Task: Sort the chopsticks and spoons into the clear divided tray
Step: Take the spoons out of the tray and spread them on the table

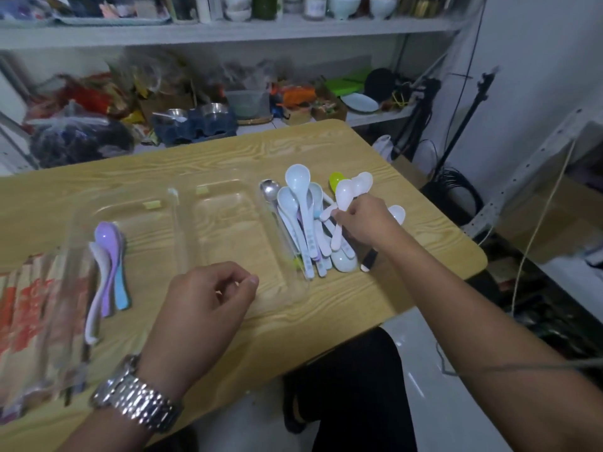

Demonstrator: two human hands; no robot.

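Nearest, the left hand (202,308), with a silver metal wristwatch (137,402), hovers loosely curled and empty over the near edge of the clear divided plastic tray (228,230) on the light wooden table (326,308). At the tray's 8 o'clock lie blurred paper-wrapped chopsticks (29,318). Its 9 o'clock compartment holds purple, white and blue plastic spoons (109,256). At 3 o'clock the right hand (365,220) pinches a white plastic spoon (344,192) above a heap of pale spoons (301,216).
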